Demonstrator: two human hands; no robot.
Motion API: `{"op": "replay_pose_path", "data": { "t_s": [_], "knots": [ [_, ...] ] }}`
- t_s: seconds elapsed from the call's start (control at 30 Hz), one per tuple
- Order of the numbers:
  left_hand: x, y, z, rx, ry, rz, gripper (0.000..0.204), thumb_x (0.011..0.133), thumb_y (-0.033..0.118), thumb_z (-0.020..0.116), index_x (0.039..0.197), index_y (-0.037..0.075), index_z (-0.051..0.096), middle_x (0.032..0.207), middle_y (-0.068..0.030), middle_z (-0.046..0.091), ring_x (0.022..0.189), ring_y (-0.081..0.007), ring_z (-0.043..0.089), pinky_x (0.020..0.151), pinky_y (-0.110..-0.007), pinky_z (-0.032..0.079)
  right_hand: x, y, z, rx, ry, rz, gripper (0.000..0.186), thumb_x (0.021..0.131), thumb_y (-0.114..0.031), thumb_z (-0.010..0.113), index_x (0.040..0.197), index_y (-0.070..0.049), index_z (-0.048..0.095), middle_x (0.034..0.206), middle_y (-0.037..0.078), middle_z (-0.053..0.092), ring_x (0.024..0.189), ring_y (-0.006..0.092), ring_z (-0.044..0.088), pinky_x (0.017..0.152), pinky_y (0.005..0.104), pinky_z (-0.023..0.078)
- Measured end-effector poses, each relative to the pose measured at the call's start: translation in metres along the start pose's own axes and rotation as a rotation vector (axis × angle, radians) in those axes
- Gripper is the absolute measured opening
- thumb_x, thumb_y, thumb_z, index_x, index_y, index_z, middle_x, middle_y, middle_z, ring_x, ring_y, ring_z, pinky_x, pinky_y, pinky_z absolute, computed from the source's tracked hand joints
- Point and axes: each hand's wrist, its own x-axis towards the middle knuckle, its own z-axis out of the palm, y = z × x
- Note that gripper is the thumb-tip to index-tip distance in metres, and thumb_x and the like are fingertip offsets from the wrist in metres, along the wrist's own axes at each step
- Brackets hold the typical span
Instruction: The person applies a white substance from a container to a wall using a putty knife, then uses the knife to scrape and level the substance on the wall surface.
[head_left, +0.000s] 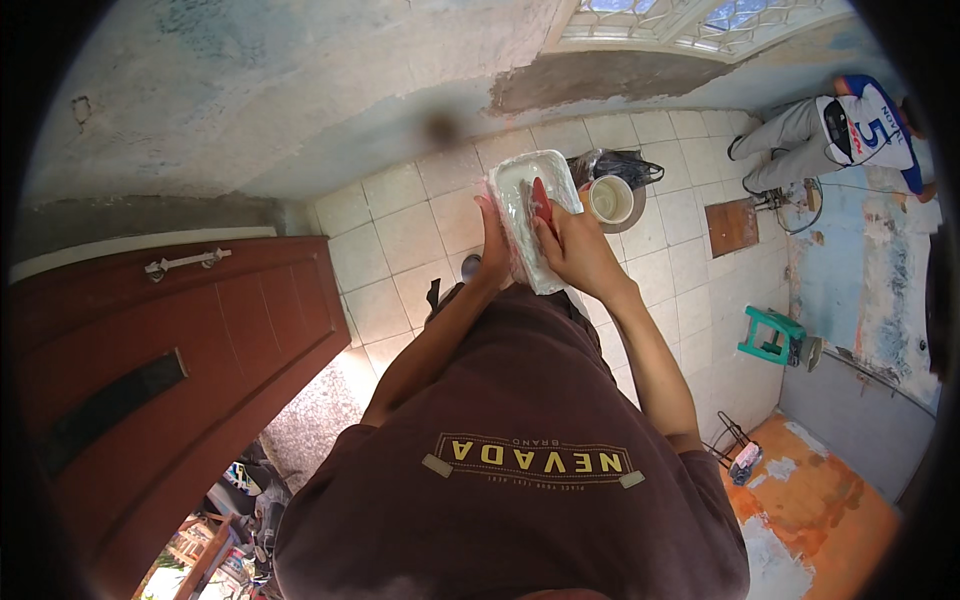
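Observation:
A long white plastic tray [560, 262], smeared with whitish material, is held out in front of my body. My left hand [494, 240] grips its left side, with the fingers partly hidden beneath. Inside the tray is a scraper with a red handle [541, 203], and my right hand [583, 255] is closed around that handle. The scraper's blade lies low against the tray and is hard to make out. Just right of the tray, a round cream-coloured bucket [611, 200] stands on the floor.
A black plastic bag [640, 168] lies behind the bucket. A brown door [200, 350] stands at left. At right are a green stool [772, 335], a brown floor panel [732, 228] and another person [850, 130] near the patchy wall [850, 250]. Light tiles [390, 250] cover the floor.

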Motion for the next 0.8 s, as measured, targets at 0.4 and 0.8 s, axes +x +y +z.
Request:
{"op": "replay_pose_path", "data": {
  "t_s": [0.4,0.8],
  "knots": [
    [0.003,0.003,-0.017,-0.123,-0.079,-0.199,0.116,0.089,0.096,0.015,0.161,0.008,0.037,0.149,-0.0198,0.056,0.135,-0.0354,0.06,0.114,-0.054,0.051,0.012,0.005,-0.019,-0.26,-0.213,-0.245,0.026,0.104,-0.018,0.061,0.099,0.007,0.061,0.068,0.027,0.065,0.067,0.0479,0.067,0.065,0.0558,0.052],
    [0.006,0.012,0.016,-0.185,-0.087,-0.019,0.116,0.087,0.098,0.019,0.167,0.014,0.031,0.16,-0.0108,0.049,0.143,-0.0303,0.053,0.117,-0.051,0.048,-0.004,-0.04,-0.03,-0.203,0.053,-0.061,0.024,0.103,-0.015,0.06,0.09,0.005,0.062,0.068,0.029,0.064,0.066,0.05,0.065,0.065,0.0557,0.052]
  ]
}}
